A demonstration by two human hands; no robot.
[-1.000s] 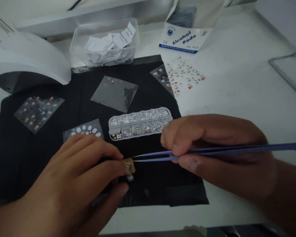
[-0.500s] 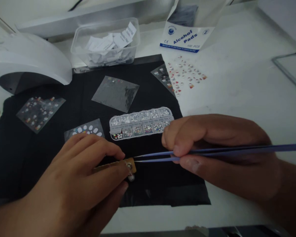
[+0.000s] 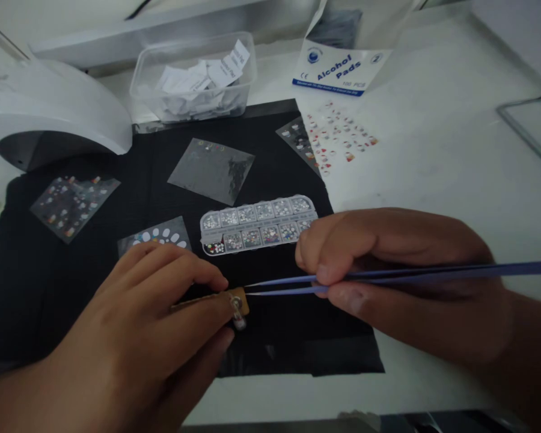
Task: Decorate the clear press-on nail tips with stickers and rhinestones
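My left hand [image 3: 139,328] pinches a thin wooden stick [image 3: 216,299] that carries a small clear nail tip [image 3: 238,314] at its end, just above the black mat [image 3: 117,198]. Long blue tweezers [image 3: 388,278] are gripped in my right hand [image 3: 397,270], their tips touching the end of the stick. Just behind both hands lies a clear compartment box of rhinestones [image 3: 258,222].
Sticker sheets [image 3: 72,204] lie about the mat, and one sheet [image 3: 338,135] is on the white table to the right. A white nail lamp [image 3: 49,114] stands at back left, a clear tub of paper packets [image 3: 193,78] and an alcohol pads box [image 3: 342,60] at the back.
The stick in my left hand has shifted slightly, showing more of its length. The tweezers and my right hand have stayed in place.
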